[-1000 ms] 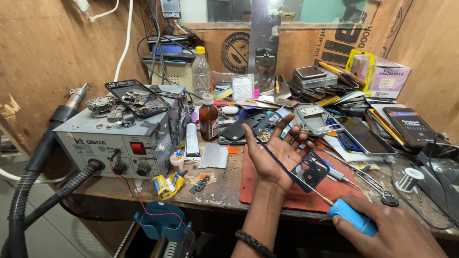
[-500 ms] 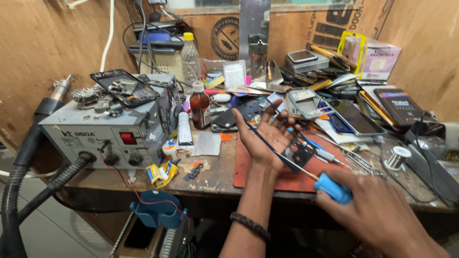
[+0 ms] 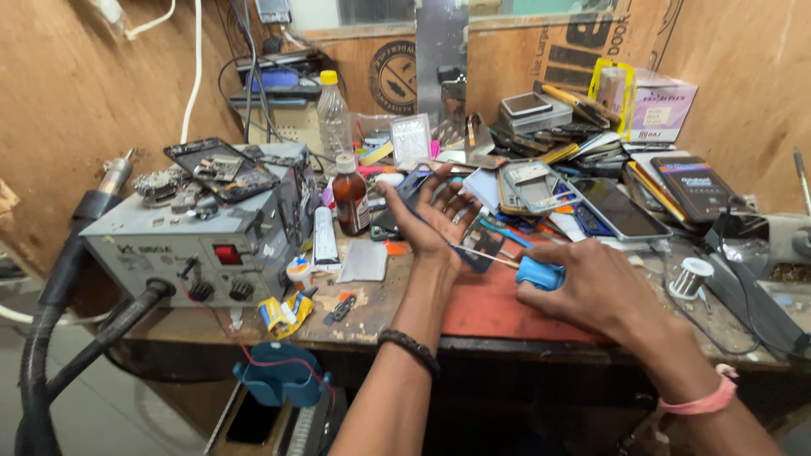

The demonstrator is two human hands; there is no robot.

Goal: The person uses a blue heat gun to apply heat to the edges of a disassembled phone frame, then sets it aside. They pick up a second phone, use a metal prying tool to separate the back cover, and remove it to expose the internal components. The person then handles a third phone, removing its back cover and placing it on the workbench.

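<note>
A grey station [image 3: 182, 245] sits at left, a brown bottle [image 3: 350, 196] beside it. The left hand [image 3: 435, 215] is palm-up, fingers spread. The right hand [image 3: 591, 287] grips a blue-handled screwdriver [image 3: 507, 263], its shaft lying nearly level, tip pointing left at that palm.

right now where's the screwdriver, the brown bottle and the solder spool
screwdriver [image 3: 541, 274], head view, on its blue handle in the right hand
brown bottle [image 3: 350, 199], head view, on its body
solder spool [image 3: 691, 277], head view, on its top rim
</note>
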